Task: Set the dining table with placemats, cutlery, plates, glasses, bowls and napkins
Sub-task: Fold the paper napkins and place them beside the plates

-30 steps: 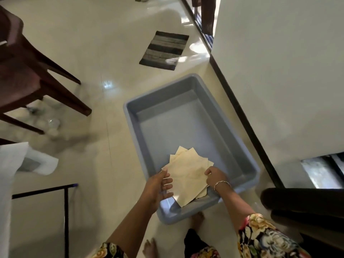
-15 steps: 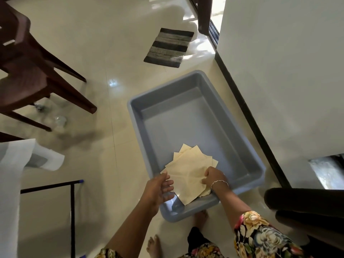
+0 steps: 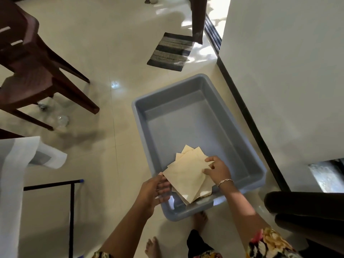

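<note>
A fanned stack of cream square napkins [image 3: 188, 174] is held over the near end of a grey plastic tub [image 3: 240, 127] that sits on the tiled floor. My left hand [image 3: 155, 190] holds the stack's left corner from below, fingers curled under it. My right hand [image 3: 216, 170], with a bracelet at the wrist, pinches the stack's right edge from above. Apart from the napkins, the tub's inside looks bare.
Dark brown chairs [image 3: 31, 71] stand at the left, with a striped mat [image 3: 171, 51] by the doorway beyond. A white cloth [image 3: 16, 164] hangs over a table edge at the left, above a black frame [image 3: 71, 211]. A white wall [image 3: 279, 81] runs along the right. My bare feet [image 3: 153, 247] are below.
My right hand has slid from the stack's right corner up onto its right edge. Both hands have stayed by the stack, and the view has shifted slightly.
</note>
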Motion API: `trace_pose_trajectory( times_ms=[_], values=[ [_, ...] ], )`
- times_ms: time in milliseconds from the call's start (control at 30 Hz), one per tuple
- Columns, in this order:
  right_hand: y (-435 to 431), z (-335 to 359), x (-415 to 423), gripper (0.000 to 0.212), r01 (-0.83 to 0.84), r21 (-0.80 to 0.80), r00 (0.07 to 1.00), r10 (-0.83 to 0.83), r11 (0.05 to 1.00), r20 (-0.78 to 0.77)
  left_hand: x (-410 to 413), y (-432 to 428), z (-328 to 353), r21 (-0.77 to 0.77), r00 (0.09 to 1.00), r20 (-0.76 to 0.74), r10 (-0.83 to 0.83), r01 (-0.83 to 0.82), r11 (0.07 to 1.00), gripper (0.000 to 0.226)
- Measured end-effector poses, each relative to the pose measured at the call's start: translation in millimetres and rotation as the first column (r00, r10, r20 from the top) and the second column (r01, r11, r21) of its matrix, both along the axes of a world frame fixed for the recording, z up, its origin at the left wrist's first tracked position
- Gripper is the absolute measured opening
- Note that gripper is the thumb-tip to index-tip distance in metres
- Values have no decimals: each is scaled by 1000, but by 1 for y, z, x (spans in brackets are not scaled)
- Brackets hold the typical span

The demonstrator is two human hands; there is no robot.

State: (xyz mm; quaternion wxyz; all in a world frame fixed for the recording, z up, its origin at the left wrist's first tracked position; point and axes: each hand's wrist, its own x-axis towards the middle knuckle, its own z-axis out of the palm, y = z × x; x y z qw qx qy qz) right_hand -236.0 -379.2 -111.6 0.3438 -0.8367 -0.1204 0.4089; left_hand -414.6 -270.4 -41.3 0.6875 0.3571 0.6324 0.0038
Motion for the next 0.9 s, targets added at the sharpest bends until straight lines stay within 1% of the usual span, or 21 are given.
trace_pose_trajectory(
  times_ms=[67,133,200,267,333,367,467,533,567,667,767,833,900],
  values=[
    [1,14,3,31,80,149,992,-64,986,-107,0,-1,1,-2,1000,0,11,-11,1000,27],
    [3,22,6,30,195,221,955,-133,956,-267,3,-2,1,-11,1000,1,14,-14,1000,26],
    [4,25,10,29,319,204,894,-223,925,-389,5,-4,-3,-39,999,7,32,-32,999,28],
    [2,27,12,26,419,149,827,-309,896,-470,8,-8,-10,-81,998,22,60,-58,995,27],
    [-1,26,13,27,483,114,765,-354,868,-538,12,-15,-21,-135,996,28,85,-81,987,24],
    [-3,24,14,27,492,99,750,-363,865,-553,15,-20,-26,-169,994,30,101,-95,981,20],
    [-9,15,15,26,452,45,763,-360,891,-537,26,-31,-45,-266,981,78,175,-149,952,11],
    [-13,8,15,25,402,4,788,-344,915,-511,31,-33,-56,-264,968,103,230,-196,944,2],
    [-15,4,14,25,375,-12,801,-331,927,-500,31,-32,-60,-248,960,104,259,-227,942,5],
    [-20,-9,12,26,260,-51,859,-255,964,-444,32,-29,-68,-168,956,71,286,-271,948,12],
    [-22,-22,11,23,111,-113,944,-140,987,-298,32,-28,-73,-130,965,36,260,-253,959,11],
    [-22,-26,12,21,26,-142,983,-51,990,-176,31,-30,-75,-15,979,-4,203,-203,979,20],
    [-19,-22,13,21,-11,-137,995,-3,990,-102,32,-30,-68,118,992,-19,124,-121,986,25]
  ],
)
